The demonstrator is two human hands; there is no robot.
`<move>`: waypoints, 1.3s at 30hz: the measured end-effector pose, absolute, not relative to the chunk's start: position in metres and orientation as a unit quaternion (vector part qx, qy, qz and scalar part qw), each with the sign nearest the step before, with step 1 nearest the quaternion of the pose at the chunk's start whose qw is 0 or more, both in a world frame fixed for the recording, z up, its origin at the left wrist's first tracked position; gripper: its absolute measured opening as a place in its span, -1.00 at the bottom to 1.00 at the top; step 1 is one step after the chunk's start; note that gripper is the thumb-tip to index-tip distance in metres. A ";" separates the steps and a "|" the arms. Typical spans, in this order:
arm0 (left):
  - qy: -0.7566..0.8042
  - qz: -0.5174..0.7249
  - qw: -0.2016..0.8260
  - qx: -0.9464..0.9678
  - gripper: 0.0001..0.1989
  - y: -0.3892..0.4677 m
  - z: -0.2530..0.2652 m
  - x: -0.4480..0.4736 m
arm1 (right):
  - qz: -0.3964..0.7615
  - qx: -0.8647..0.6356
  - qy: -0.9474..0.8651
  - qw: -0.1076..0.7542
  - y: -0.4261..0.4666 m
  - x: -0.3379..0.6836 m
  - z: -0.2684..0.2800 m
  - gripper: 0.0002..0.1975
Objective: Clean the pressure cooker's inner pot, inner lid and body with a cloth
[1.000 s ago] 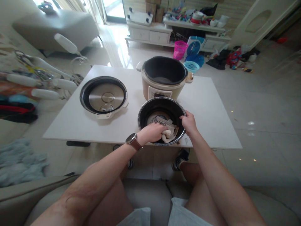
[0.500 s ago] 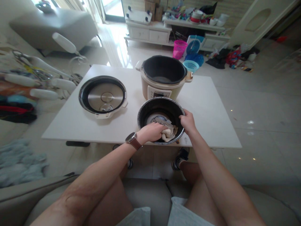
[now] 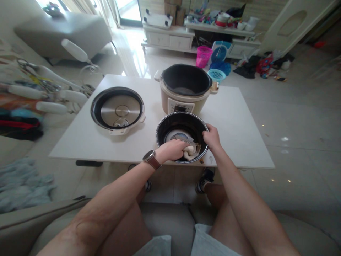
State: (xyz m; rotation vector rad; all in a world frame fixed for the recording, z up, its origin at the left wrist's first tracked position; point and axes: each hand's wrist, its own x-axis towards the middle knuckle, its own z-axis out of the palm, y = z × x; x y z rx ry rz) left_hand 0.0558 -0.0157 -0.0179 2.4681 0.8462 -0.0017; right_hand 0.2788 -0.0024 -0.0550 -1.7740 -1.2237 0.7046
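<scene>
I can read no word, number or brand for certain from where I sit. The front of the cooker [image 3: 183, 101] carries a pale control panel [image 3: 181, 106] with small dark marks set around a dark display window [image 3: 180, 108]; they are too small and blurred for me to make out. On the cloth [image 3: 192, 152] in my left hand [image 3: 172, 149], greyish patches might be print, but the folds and blur keep me from telling. A small grey mark [image 3: 211, 159] sits on the white tabletop [image 3: 231, 124], its shape unclear to me. My watch [image 3: 148, 155] shows a dark face, its details illegible.
</scene>
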 end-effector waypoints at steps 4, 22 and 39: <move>0.313 -0.001 0.281 0.907 -0.68 -0.017 -0.020 0.054 | 0.292 -0.712 -0.490 0.410 -0.003 0.276 -0.058 -0.46; 0.315 0.017 0.268 0.911 -0.62 -0.022 -0.020 0.052 | 0.249 -0.715 -0.520 0.395 -0.003 0.273 -0.057 -0.65; 0.401 0.232 0.425 0.778 -0.56 -0.002 -0.009 0.037 | 0.237 -0.705 -0.505 0.438 -0.004 0.268 -0.055 -0.66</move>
